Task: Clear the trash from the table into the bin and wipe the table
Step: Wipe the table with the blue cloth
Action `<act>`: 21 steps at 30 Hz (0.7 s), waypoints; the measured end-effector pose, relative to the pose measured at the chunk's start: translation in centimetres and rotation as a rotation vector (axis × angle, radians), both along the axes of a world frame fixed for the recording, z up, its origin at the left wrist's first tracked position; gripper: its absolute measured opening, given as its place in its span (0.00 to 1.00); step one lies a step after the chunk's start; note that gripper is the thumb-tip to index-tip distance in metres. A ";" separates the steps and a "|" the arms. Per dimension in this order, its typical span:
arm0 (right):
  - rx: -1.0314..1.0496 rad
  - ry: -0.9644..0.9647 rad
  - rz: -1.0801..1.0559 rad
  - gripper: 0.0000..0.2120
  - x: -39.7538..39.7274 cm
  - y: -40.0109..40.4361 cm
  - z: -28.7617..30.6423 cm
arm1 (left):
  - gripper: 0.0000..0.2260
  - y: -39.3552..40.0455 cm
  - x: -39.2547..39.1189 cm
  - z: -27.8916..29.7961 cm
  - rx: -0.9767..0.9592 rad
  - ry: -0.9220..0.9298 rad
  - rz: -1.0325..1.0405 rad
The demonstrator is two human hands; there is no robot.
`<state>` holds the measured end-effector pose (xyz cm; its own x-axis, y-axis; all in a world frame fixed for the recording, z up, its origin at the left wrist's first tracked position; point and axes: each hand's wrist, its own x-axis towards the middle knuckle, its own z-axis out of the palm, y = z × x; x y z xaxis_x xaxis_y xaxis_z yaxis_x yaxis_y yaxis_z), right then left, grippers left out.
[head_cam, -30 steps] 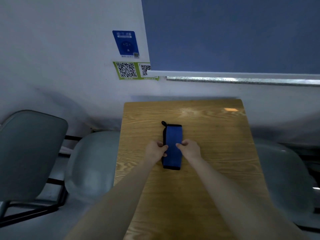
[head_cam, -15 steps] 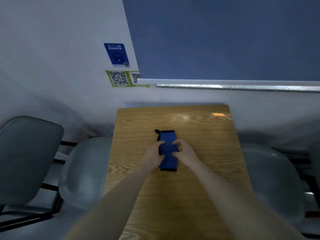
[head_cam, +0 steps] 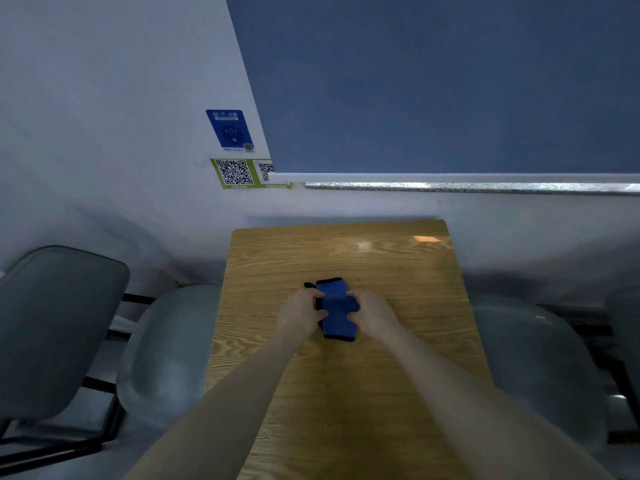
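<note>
Blue cloth (head_cam: 335, 308): folded, lying on wooden surface (head_cam: 398, 271).
Left hand (head_cam: 299, 315): grip closed on cloth's left edge.
Right hand (head_cam: 372, 315): grip closed on its right edge.

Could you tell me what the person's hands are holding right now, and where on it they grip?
Both hands, left hand and right hand, pinch the folded blue cloth by its long side edges, on the table.

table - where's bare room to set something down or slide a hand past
The table is bare between the blue cloth and the wall edge, and along both long sides next to the grey seats. The near stretch is crossed by both forearms. The only crowded spot is the middle, where the left hand and right hand grip the cloth.
</note>
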<state>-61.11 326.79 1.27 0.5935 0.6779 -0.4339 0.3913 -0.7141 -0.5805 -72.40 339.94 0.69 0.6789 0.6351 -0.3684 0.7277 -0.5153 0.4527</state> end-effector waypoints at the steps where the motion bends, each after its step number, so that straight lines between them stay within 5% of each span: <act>1: 0.002 -0.001 0.000 0.25 0.2 0.0 0.2 | 0.21 -0.1 0.0 0.2 0.022 -0.002 -0.002; 12: 0.065 0.053 -0.003 0.11 2.4 0.1 2.2 | 0.15 0.5 0.2 2.5 0.093 -0.013 -0.028; 21: 0.156 0.481 -0.223 0.08 3.4 0.4 2.3 | 0.11 0.4 -0.3 3.1 -0.364 -0.279 0.249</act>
